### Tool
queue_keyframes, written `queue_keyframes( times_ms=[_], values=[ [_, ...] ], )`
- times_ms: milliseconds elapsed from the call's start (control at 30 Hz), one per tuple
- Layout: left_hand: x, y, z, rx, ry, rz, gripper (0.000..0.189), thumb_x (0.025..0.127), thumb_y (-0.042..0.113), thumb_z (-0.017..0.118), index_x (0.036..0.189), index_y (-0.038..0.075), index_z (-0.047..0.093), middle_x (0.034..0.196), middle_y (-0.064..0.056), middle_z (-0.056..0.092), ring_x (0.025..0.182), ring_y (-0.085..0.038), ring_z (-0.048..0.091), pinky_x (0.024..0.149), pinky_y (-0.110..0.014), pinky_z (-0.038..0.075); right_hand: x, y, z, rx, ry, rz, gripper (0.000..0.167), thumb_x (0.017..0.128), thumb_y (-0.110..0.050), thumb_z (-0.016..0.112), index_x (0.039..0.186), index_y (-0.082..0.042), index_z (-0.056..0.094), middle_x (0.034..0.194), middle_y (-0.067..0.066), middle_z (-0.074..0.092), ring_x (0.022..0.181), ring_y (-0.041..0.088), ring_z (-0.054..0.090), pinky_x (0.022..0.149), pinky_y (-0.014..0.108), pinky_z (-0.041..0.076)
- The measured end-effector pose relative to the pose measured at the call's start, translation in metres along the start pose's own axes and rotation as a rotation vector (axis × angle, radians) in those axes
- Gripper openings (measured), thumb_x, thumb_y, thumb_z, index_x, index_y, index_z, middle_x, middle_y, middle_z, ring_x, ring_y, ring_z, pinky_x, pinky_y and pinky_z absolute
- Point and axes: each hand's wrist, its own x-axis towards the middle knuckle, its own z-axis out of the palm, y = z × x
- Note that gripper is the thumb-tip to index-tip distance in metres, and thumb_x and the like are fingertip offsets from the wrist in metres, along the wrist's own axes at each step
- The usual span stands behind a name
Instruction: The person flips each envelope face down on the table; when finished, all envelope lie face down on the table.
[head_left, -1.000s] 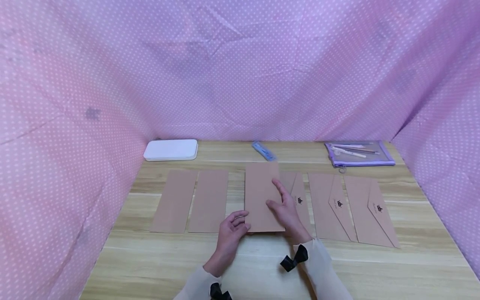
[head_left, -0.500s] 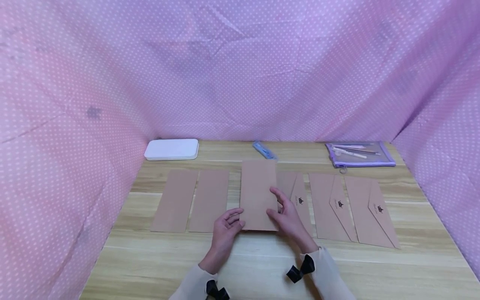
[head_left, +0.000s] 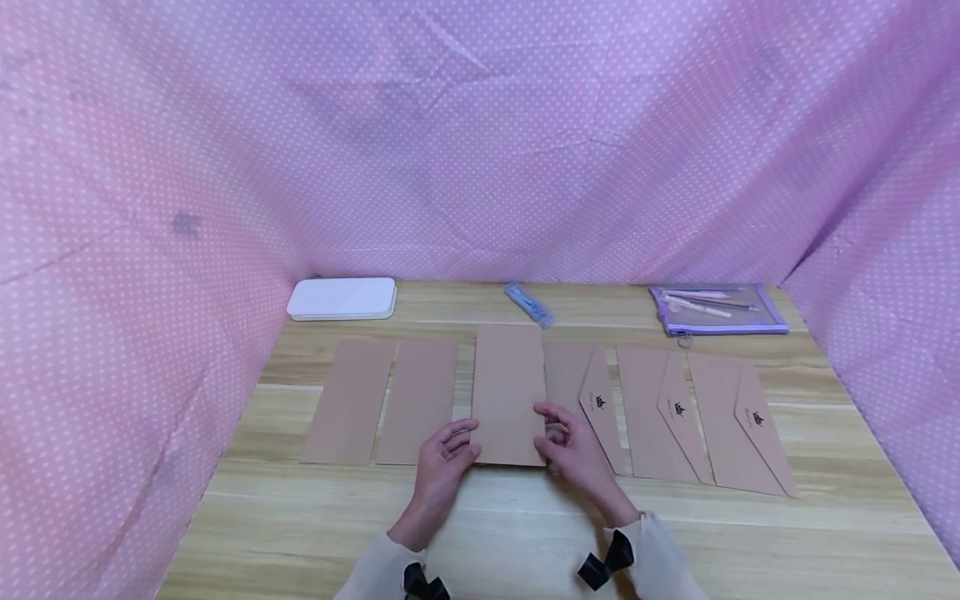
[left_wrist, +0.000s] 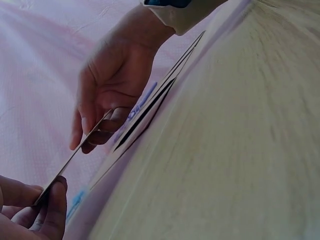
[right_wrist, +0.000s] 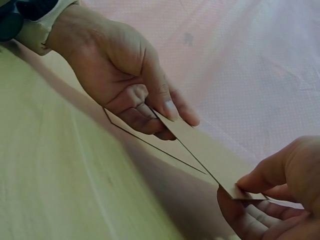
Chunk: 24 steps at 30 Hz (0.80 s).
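In the head view, a plain brown kraft envelope [head_left: 509, 392] is held at the middle of the table. My left hand [head_left: 438, 471] pinches its lower left edge, thumb on top and fingers beneath. On the lower right edge, my right hand [head_left: 581, 454] pinches it the same way. Both wrist views show the envelope [right_wrist: 212, 155] thin, tilted and raised off the table. Just right of it lies an envelope [head_left: 567, 375] with a pointed flap and a black crown print, partly covered by my right hand. The underside of the held envelope is hidden.
Two plain brown envelopes [head_left: 417, 400] lie at the left. Two flap-side-up envelopes [head_left: 654, 417] lie at the right. Along the back sit a white case [head_left: 342, 300], a small blue packaged item [head_left: 529, 305] and a purple-edged pouch [head_left: 757, 317] with pens. Pink dotted cloth [head_left: 480, 150] surrounds the table.
The held envelope has moved left, uncovering more of the crown-printed envelope beside it. My right hand has slid from the envelope's face down to its lower right edge. The left hand shifted slightly left.
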Motion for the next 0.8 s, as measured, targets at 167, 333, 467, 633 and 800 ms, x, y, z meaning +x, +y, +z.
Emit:
queue_keyframes(
  times_ms=[167, 333, 467, 633, 800],
  values=[
    [-0.002, -0.001, -0.005, 0.035, 0.010, -0.012, 0.039, 0.086, -0.009, 0.066, 0.124, -0.010, 0.060, 0.113, -0.022, 0.071, 0.087, -0.002, 0.067, 0.076, -0.016, 0.056, -0.002, 0.002, 0.007, -0.010, 0.038, -0.002, 0.050, 0.084, 0.009, 0.066, 0.133, 0.006, 0.056, 0.070, 0.004, 0.060, 0.064, 0.005, 0.055, 0.056, 0.016, 0.046],
    [-0.002, 0.000, -0.008, 0.069, 0.021, -0.038, 0.039, 0.087, -0.008, 0.065, 0.126, -0.010, 0.059, 0.116, -0.022, 0.070, 0.089, 0.000, 0.066, 0.078, -0.015, 0.055, 0.001, 0.005, 0.014, -0.050, 0.065, -0.002, 0.046, 0.082, 0.011, 0.066, 0.128, 0.005, 0.061, 0.077, 0.014, 0.066, 0.060, 0.005, 0.055, 0.056, 0.016, 0.045],
    [-0.005, 0.003, -0.009, 0.097, 0.053, -0.058, 0.038, 0.088, -0.007, 0.062, 0.126, -0.010, 0.059, 0.121, -0.024, 0.068, 0.096, -0.005, 0.064, 0.078, -0.014, 0.055, 0.005, 0.008, 0.020, -0.111, 0.082, -0.006, 0.041, 0.082, 0.011, 0.066, 0.123, 0.005, 0.064, 0.089, 0.016, 0.068, 0.062, 0.006, 0.056, 0.052, 0.018, 0.045],
    [-0.009, 0.009, -0.007, 0.084, 0.079, -0.082, 0.040, 0.091, -0.004, 0.057, 0.130, -0.013, 0.056, 0.138, -0.031, 0.058, 0.127, -0.025, 0.056, 0.084, -0.013, 0.052, 0.009, 0.009, 0.025, -0.235, 0.106, -0.017, 0.036, 0.082, 0.006, 0.069, 0.118, 0.002, 0.068, 0.096, 0.014, 0.068, 0.068, 0.008, 0.059, 0.056, 0.018, 0.049],
    [-0.009, 0.013, -0.007, 0.045, 0.079, -0.094, 0.046, 0.092, -0.003, 0.053, 0.135, -0.015, 0.048, 0.146, -0.034, 0.048, 0.134, -0.030, 0.051, 0.085, -0.012, 0.051, 0.010, 0.004, 0.025, -0.342, 0.102, -0.056, 0.036, 0.083, 0.002, 0.069, 0.119, 0.000, 0.069, 0.087, 0.009, 0.066, 0.067, 0.008, 0.054, 0.060, 0.018, 0.046]
  ],
)
